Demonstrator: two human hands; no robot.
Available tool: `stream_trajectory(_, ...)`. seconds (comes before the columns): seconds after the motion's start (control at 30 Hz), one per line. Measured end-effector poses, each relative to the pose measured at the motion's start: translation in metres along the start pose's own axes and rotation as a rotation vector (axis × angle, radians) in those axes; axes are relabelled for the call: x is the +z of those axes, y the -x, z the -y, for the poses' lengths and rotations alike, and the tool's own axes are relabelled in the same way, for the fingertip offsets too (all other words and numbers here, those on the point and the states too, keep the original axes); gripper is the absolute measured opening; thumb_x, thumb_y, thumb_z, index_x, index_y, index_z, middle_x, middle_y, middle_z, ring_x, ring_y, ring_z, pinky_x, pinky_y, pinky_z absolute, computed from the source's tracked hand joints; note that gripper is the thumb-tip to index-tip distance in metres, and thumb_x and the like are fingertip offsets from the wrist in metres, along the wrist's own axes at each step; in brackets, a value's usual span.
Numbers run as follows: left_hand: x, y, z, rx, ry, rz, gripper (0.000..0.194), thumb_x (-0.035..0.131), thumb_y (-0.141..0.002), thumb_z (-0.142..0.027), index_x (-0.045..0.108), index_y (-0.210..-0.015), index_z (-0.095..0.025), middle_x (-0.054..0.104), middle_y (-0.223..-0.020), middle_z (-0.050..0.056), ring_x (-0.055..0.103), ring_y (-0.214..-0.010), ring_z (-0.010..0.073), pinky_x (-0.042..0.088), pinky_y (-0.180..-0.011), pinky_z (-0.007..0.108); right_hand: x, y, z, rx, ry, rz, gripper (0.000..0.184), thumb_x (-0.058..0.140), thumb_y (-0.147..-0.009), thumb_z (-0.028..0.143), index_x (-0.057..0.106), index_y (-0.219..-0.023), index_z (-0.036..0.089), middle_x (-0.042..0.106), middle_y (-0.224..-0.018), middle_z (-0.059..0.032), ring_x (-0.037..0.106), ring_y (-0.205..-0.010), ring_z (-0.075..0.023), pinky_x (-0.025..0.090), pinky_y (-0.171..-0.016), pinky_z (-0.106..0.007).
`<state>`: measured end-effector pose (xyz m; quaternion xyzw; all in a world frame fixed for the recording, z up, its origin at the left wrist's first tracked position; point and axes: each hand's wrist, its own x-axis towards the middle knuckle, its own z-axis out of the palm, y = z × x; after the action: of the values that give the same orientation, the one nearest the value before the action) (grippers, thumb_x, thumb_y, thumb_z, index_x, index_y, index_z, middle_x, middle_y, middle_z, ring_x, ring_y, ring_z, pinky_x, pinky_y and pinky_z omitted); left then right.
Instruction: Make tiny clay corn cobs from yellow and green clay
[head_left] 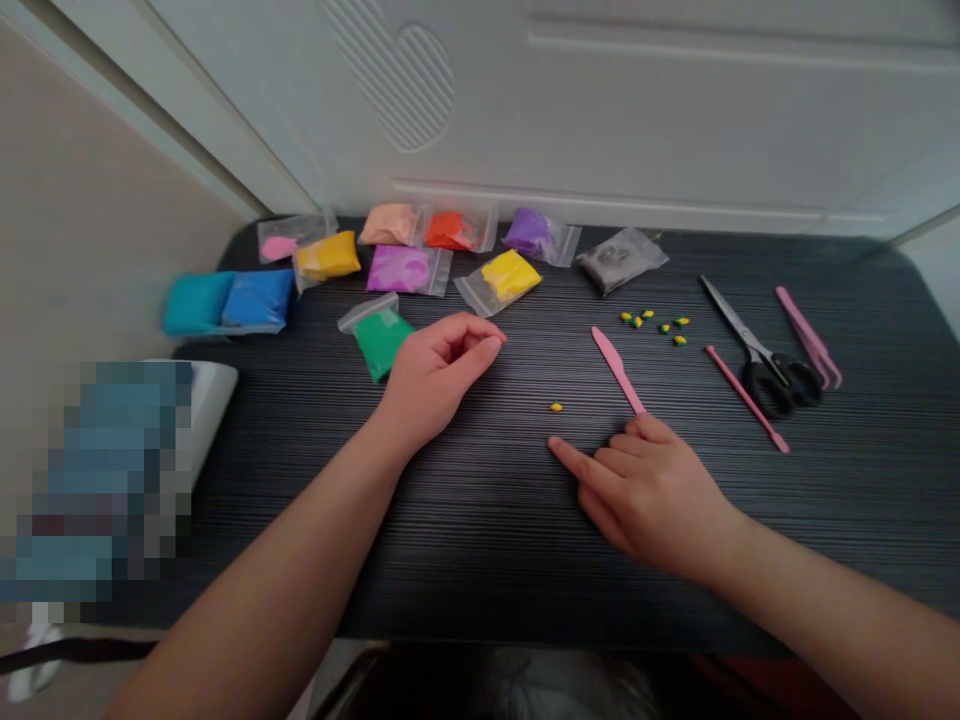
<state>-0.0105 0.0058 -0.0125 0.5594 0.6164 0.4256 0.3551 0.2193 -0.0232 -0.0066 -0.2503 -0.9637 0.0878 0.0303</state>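
- On the table (465, 565), nearest, the right hand (649, 490) points its index finger left, other fingers bent; its far edge meets the knife's end, and I cannot tell if it grips it.
- Just beyond that fingertip lies a small yellow piece (556, 407), apart from both hands.
- Right of it, a thin pink stick (746, 398) lies beside black-handled scissors (765, 362).
- The left hand (442, 370) is curled, thumb close to index finger; I cannot tell whether it holds anything.
- A pink knife (615, 362) slants away from the right hand.
- A green bag (379, 340) lies beside the left hand.
- Pink tweezers (799, 327) lie at right.
- Farther, six yellow-and-green pieces (664, 328) lie grouped.
- Farthest, a yellow bag (510, 275), a purple bag (529, 232) and others.
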Motion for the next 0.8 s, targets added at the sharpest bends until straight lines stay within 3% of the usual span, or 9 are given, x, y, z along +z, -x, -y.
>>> stream_trajectory(0.13, 0.0, 0.0, -0.001, 0.008, 0.0, 0.001, 0.013, 0.056, -0.076, -0.029, 0.062, -0.079, -0.018, 0.05, -0.058, -0.003, 0.042, -0.054, 0.0084, 0.031, -0.05, 0.021, 0.0, 0.001, 0.004, -0.056, -0.021, 0.016, 0.038, 0.041, -0.085, 0.025, 0.046, -0.122, 0.019, 0.055, -0.06, 0.0016, 0.045, -0.059, -0.0145, 0.027, -0.066, -0.035)
stream_trajectory(0.47, 0.0, 0.001, -0.002, 0.015, -0.012, 0.001, 0.013, 0.055, -0.076, -0.029, 0.062, -0.078, -0.018, 0.051, -0.059, -0.002, 0.042, -0.054, 0.0091, 0.031, -0.05, 0.022, -0.003, 0.0, -0.009, 0.062, -0.065, -0.052, 0.04, 0.041, -0.085, 0.02, 0.045, -0.123, 0.012, 0.058, -0.064, 0.0004, 0.047, -0.06, -0.0128, 0.031, -0.071, -0.032)
stream_trajectory(0.8, 0.001, 0.0, -0.001, 0.043, 0.019, 0.007, 0.014, 0.054, -0.077, -0.029, 0.062, -0.079, -0.017, 0.05, -0.059, -0.003, 0.041, -0.054, 0.0088, 0.03, -0.05, 0.022, -0.004, -0.004, -0.01, 0.115, -0.044, -0.127, 0.032, 0.045, -0.083, 0.023, 0.055, -0.112, 0.017, 0.057, -0.068, -0.0019, 0.048, -0.069, -0.0155, 0.03, -0.07, -0.034)
